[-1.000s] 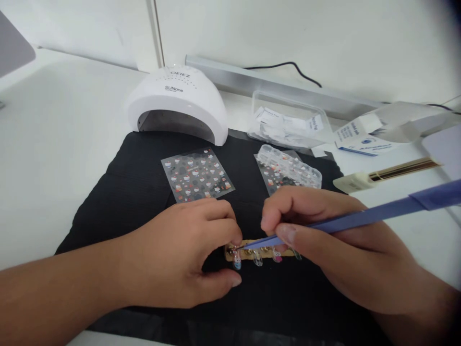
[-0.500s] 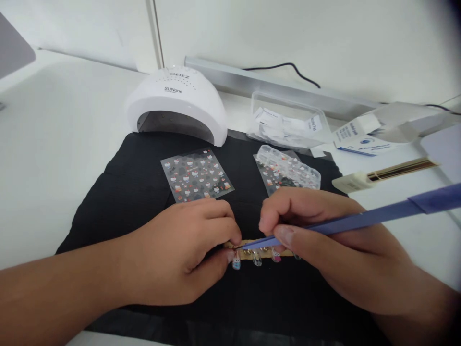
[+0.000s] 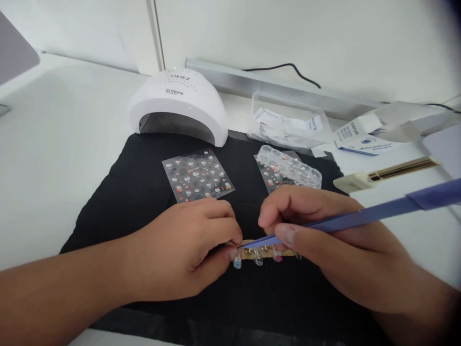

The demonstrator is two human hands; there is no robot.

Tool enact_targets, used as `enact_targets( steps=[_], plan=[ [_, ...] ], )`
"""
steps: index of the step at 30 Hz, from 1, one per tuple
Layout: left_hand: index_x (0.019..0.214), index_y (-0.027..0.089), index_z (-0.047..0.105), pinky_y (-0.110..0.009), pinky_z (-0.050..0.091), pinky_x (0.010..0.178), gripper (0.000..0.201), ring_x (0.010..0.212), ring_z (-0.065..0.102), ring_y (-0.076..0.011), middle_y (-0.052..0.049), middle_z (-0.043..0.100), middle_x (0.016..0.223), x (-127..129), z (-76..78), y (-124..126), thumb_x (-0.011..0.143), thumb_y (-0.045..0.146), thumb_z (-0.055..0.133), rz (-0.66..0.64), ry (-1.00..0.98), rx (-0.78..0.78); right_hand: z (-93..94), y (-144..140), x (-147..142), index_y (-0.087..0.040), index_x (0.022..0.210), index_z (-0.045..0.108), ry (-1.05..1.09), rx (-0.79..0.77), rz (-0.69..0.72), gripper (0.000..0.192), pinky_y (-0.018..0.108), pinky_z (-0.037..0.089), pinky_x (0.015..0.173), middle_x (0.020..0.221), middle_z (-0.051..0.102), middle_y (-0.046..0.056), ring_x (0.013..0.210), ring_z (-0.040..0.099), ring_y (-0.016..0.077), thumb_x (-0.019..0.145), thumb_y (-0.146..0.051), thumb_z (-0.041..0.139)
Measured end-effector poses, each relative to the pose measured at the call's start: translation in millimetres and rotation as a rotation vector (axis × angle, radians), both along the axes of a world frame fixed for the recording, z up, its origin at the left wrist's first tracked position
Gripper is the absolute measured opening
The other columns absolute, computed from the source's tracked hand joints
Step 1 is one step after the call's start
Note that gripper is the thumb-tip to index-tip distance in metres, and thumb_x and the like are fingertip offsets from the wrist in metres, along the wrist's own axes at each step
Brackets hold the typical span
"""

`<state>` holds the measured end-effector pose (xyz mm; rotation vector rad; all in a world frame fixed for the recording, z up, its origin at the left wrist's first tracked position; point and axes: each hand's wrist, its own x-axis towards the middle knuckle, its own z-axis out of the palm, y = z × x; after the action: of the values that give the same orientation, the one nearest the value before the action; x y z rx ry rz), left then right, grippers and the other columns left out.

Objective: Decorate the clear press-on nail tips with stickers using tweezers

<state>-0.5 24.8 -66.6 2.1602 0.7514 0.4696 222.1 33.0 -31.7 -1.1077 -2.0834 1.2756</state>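
Head view, white lamp point(image 3: 180, 103) marked "SUNone"

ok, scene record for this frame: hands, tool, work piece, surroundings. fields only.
left hand: fingertips pinch the left end of the nail-tip holder strip
right hand: grips blue tweezers, tip at the strip's left end
strip: on black mat, several nail tips clipped along it
behind hands: sticker sheet, clear bead box
rear: white nail lamp
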Motion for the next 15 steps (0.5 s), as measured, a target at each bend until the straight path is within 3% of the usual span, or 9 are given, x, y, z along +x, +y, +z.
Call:
enact_targets(
  steps=[9,15],
  plan=[
    [0.096,0.018,0.065,-0.027,0.045,0.073,0.013,0.084,0.057,-0.0147,-0.001,0.062,0.094,0.2,-0.9,-0.2,0.091,0.013,0.054,0.006,0.015,0.015,1.5,3.0,2.0,-0.024,0.076,0.065,0.054,-0.067,-0.090,0.013,0.020,0.037,0.043,0.060,0.058,-0.003,0.051,0.049,0.0090,0.084,-0.018,0.058],
    [0.092,0.016,0.065,-0.026,0.045,0.072,0.012,0.083,0.056,-0.0138,-0.002,0.062,0.092,1.0,-1.5,0.2,0.093,0.013,0.053,0.025,0.006,0.024,4.9,4.8,6.7,-0.025,0.074,0.071,0.214,-0.127,-0.277,0.009,0.021,0.038,0.042,0.059,0.058,-0.001,0.052,0.052,0.0106,0.079,-0.021,0.064]
  ],
)
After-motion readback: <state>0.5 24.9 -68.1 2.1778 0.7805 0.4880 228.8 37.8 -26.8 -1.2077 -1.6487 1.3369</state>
